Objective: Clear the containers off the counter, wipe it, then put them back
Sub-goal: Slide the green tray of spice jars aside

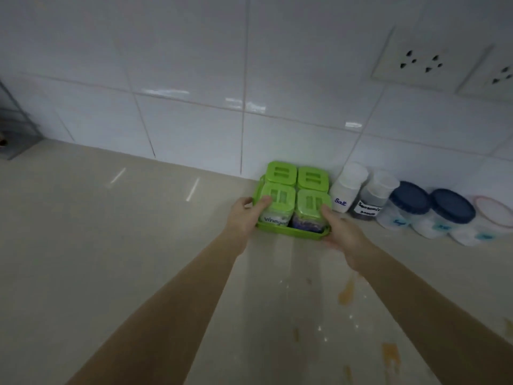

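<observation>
**Both hands on the green tray at the back of the counter**

At the far left edge a grey wire rack (16, 129) stands against the white tiled wall (194, 65). The beige counter (97, 245) runs bare from there to the middle of the scene.

The left hand (244, 215) is closed on the left side of the green tray (294, 232), thumb lying over the lid of the near-left jar (276, 204), which is labelled "Vinegar". The tray sits close to the wall and carries four green-lidded jars in a two-by-two block. The right hand (341, 232) grips the tray's near-right corner, thumb against the near-right jar (311, 212). Whether the tray is lifted off the counter cannot be told.

Just right of the tray stands a white bottle (347, 190) marked "Salt", then a grey-filled bottle (374, 198) with a label that is only partly readable. Further right stand two blue-lidded tubs (410, 204) and (449, 212), and a pink-rimmed tub (491, 215) at the edge.

Orange-brown stains (347, 294) smear the near right counter. Two wall sockets (422, 62) sit high on the right.
</observation>
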